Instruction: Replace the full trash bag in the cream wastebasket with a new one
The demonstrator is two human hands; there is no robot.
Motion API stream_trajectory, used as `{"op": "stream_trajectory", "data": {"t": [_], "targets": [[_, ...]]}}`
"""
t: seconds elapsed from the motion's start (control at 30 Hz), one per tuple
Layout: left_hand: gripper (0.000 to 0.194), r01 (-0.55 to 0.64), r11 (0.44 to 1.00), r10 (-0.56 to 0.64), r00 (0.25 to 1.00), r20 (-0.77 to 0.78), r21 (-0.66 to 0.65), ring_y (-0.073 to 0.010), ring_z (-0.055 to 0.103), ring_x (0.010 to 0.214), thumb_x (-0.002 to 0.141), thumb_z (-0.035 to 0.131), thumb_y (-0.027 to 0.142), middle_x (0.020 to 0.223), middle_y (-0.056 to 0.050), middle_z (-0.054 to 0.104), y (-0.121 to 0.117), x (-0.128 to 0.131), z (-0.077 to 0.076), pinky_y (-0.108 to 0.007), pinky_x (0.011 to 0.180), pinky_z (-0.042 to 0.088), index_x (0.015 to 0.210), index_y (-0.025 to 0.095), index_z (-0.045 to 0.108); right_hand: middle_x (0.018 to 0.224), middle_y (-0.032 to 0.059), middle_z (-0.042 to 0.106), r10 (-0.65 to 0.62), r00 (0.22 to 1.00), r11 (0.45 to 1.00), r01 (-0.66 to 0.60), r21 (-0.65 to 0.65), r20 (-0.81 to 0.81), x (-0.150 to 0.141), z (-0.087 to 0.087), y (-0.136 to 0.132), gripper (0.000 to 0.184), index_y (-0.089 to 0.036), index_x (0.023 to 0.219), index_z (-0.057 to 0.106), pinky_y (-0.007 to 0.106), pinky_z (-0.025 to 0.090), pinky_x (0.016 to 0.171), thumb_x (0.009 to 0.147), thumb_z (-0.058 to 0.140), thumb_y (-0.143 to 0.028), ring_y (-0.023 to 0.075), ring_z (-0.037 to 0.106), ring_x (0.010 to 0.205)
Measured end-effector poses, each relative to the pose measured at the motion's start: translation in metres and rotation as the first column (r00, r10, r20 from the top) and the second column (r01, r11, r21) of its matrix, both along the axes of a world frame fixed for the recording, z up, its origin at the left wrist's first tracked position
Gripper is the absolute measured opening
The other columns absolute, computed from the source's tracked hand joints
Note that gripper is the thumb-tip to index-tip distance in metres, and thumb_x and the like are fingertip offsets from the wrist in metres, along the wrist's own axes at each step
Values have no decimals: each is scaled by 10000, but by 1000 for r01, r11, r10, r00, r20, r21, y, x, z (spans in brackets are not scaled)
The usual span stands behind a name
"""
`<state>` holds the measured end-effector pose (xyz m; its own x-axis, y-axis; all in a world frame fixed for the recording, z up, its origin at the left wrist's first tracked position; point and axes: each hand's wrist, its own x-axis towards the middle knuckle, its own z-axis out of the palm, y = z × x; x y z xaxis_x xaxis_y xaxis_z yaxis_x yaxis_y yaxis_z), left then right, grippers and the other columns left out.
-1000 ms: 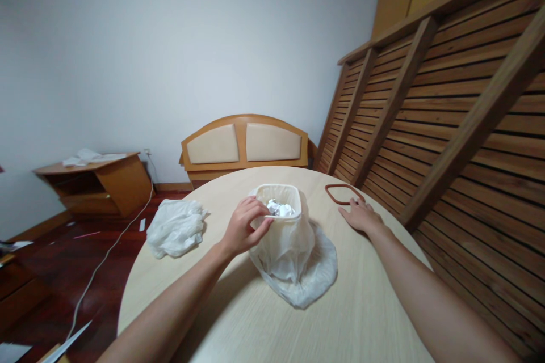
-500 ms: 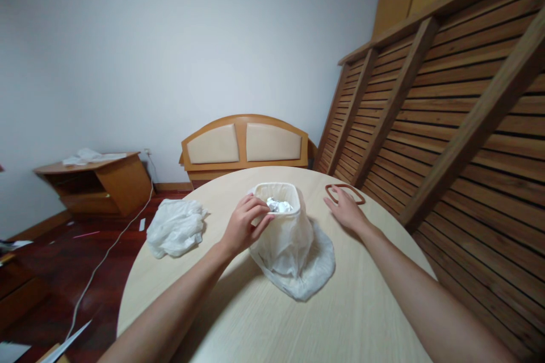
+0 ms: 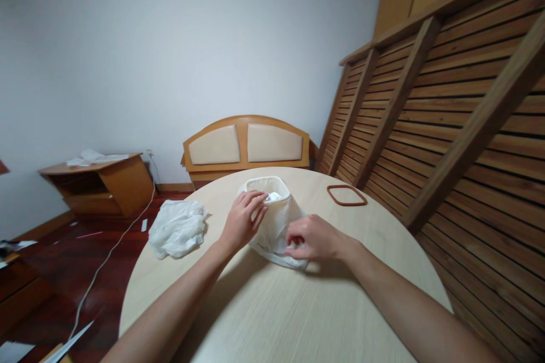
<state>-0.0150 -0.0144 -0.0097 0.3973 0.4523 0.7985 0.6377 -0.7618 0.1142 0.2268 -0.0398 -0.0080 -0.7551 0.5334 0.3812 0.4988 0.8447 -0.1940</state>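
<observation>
A small white trash bin (image 3: 287,190) stands on the table, with crumpled silvery-white stuff inside. A translucent white plastic bag (image 3: 275,226) lines it, folded over the rim and hanging down outside. My left hand (image 3: 240,221) is closed on the near left of the bin's rim, fingers over the edge and thumb outside. Low at the bin's right front, my right hand (image 3: 315,237) has its fingers curled in a pinch on the bag's loose edge. A brown rounded-square ring (image 3: 347,203) lies flat on the table's right side, apart from both hands.
The round light-wood table (image 3: 272,317) also bears a crumpled white plastic bag (image 3: 176,229) at left. A wooden slatted frame (image 3: 426,119) leans along the right. Behind stands a padded headboard (image 3: 244,144); a low cabinet (image 3: 102,184) and a cable (image 3: 114,244) are at left.
My right hand has left the brown ring and moved left and nearer to grip the bag's skirt. The skirt is drawn in, and the bin has shifted and tilted slightly left.
</observation>
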Motion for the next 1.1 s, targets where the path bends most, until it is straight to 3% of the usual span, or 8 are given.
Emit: {"op": "stream_trajectory", "data": {"t": [0.23, 0.4, 0.5, 0.57, 0.7, 0.87, 1.1], "targets": [[614, 17, 1000, -19, 996, -83, -22, -321, 424, 1411, 969, 519, 202, 1496, -161, 469, 6, -4, -5, -569, 1145, 401, 1544, 252, 307, 678, -9, 721, -33, 973, 983, 73, -167, 229, -9, -2, -6, 255, -220, 784, 778, 241, 340, 556, 709, 819, -461, 136, 609, 593], [624, 4, 1000, -2, 997, -78, 26, -315, 408, 1430, 969, 511, 180, 1508, -168, 451, 12, -7, -12, -553, 1137, 422, 1546, 263, 288, 660, -6, 709, -20, 965, 982, 67, -174, 260, -8, -7, -4, 71, -204, 750, 756, 235, 340, 554, 751, 689, -228, 128, 591, 582], [593, 8, 998, -2, 997, -77, 68, -326, 367, 1453, 944, 549, 182, 1529, -179, 422, 5, -7, -8, -557, 1142, 409, 1503, 225, 355, 695, 5, 705, -12, 984, 992, 34, -123, 179, -8, -4, -4, 66, -185, 764, 712, 236, 357, 566, 750, 648, -177, 128, 582, 597], [490, 36, 990, -25, 996, -80, 133, -319, 419, 1408, 923, 573, 180, 1475, -162, 487, -1, -6, -4, -545, 1118, 426, 1400, 221, 473, 735, 12, 707, -19, 996, 998, 24, -63, 81, -6, 0, -4, 68, -182, 811, 689, 241, 375, 582, 765, 641, -166, 134, 587, 621], [239, 138, 965, -101, 980, -169, 224, -250, 618, 1104, 896, 622, 222, 1142, -86, 701, -14, -1, 4, -460, 1024, 469, 1135, 223, 630, 770, 25, 712, -26, 987, 996, 39, 80, -156, -1, 3, -2, 58, -181, 880, 671, 261, 426, 628, 855, 620, -185, 149, 617, 660], [163, 197, 949, -134, 959, -250, 247, -215, 642, 999, 891, 678, 284, 956, -29, 746, -18, 5, 4, -420, 1044, 423, 1040, 219, 667, 768, 31, 724, 46, 925, 976, 39, 215, -378, 1, 2, 5, 119, -190, 921, 688, 267, 466, 629, 956, 585, -238, 148, 637, 652], [62, 180, 954, -115, 958, -263, 240, -173, 654, 889, 927, 606, 200, 810, -3, 720, -13, 4, 2, -397, 1038, 412, 943, 218, 663, 801, 29, 725, 77, 902, 978, 14, 207, -424, -3, 1, 4, 143, -200, 957, 686, 258, 493, 644, 987, 579, -290, 144, 655, 688]]}}
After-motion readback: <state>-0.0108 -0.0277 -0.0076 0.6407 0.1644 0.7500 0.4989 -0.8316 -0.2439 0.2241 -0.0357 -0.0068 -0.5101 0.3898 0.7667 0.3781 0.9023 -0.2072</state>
